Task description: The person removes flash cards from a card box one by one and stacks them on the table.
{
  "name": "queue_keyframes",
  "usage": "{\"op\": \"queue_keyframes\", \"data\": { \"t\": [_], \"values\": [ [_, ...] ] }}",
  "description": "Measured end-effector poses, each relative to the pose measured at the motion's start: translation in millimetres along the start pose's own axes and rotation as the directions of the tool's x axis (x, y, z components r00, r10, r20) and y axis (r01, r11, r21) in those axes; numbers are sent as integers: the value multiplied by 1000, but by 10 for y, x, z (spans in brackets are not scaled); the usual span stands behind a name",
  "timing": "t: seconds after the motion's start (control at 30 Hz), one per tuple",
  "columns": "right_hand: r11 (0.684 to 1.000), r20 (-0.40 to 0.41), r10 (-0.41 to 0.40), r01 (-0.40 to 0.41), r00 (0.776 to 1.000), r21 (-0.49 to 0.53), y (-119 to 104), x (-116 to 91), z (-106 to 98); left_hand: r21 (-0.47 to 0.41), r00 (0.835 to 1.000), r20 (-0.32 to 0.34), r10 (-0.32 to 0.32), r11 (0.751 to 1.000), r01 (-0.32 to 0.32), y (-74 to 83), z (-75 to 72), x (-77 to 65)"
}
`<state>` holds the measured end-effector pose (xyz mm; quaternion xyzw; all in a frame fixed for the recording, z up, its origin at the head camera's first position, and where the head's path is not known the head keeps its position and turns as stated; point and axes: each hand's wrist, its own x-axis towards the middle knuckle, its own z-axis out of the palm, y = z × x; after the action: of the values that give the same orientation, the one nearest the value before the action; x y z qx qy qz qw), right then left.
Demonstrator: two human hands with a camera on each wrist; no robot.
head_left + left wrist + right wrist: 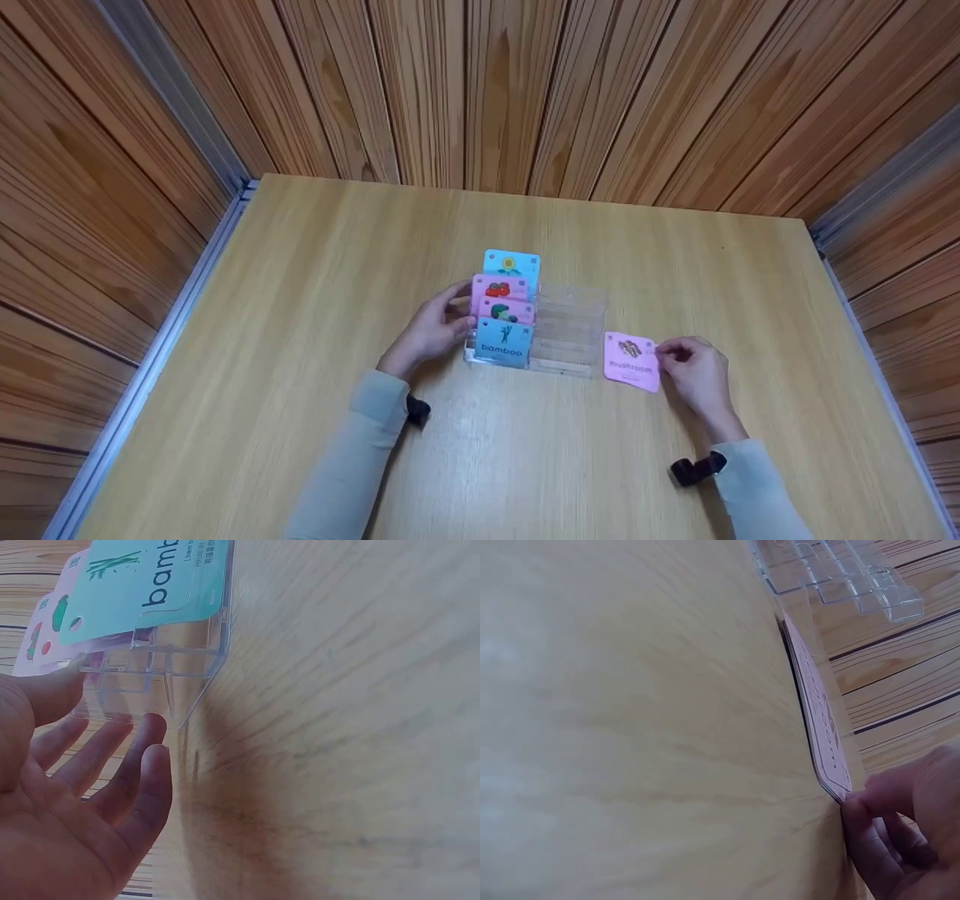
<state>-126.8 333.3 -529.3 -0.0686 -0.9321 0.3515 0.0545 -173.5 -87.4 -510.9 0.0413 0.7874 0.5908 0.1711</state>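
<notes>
A clear plastic tiered card stand point(566, 337) sits mid-table. Its left column bears a blue bamboo card point(504, 343) in front, then a pink card with a green vegetable point(511, 310), a pink card with red vegetables point(495, 289) and a blue sunflower card point(517, 261) at the back. My left hand point(431, 330) holds the stand's left side, the thumb point(60, 690) at its upper edge and fingers below. To the right of the stand lies a pink mushroom card point(631, 361). Thumb and forefinger of my right hand point(697, 371) pinch its right edge.
Wooden table point(585, 457) surrounds the stand. Wood-plank walls point(495, 97) rise behind and at both sides, with metal rails along the table's side edges. Each wrist carries a small black camera point(696, 469).
</notes>
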Motion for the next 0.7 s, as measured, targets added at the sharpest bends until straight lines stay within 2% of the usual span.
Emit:
{"op": "queue_keyframes", "data": {
  "t": [0.23, 0.47, 0.7],
  "values": [
    [998, 30, 30, -31, 999, 57, 0, 0, 27, -7, 1000, 11, 8, 1000, -8, -7, -3, -3],
    [1000, 69, 10, -11, 998, 24, 2, 13, 11, -9, 1000, 11, 19, 1000, -19, -6, -4, -1],
    [997, 76, 25, -30, 997, 67, -23, 26, -30, -15, 1000, 13, 12, 1000, -12, -4, -9, -2]
  ]
}}
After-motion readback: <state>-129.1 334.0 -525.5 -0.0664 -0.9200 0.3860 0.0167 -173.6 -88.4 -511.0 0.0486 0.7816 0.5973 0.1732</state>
